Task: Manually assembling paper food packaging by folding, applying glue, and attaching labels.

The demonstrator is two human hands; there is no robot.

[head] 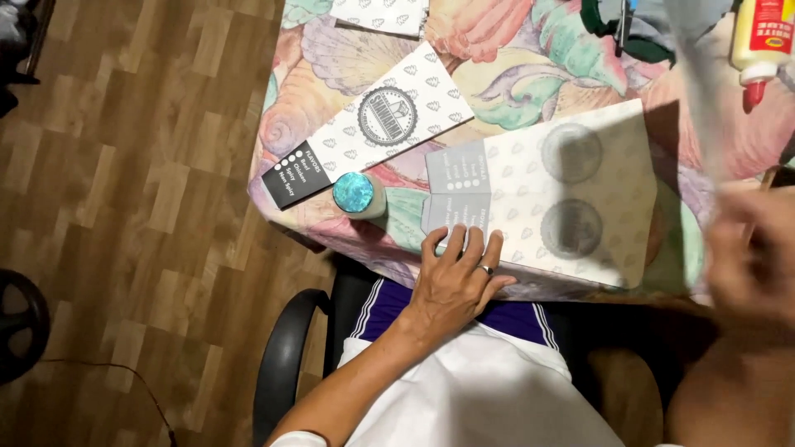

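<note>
at the near edge of a bench [530, 58] draped in a pastel seashell-print cloth, i see the left hand [454, 285] lying flat, fingers [472, 247] spread apart and pressing down on a large unfolded sheet of white patterned cardboard with two round grey emblems [571, 190]. the sheet rests on the cloth, its lower edge at the bench's lip. the right hand [749, 257] is a blur at the frame's right with a pale streak rising above it; i cannot tell whether its fingers are apart or clamped on anything. just left of the sheet stands a small round jar with a glittering teal lid [356, 194], beside a folded white patterned card sleeve with a black end [368, 124]. a white glue bottle with a red nozzle [758, 45] lies at the far right corner. my judgement: if the pressing hand lifts, the sheet could slide off the edge, and a sideways sweep might topple the jar.
</note>
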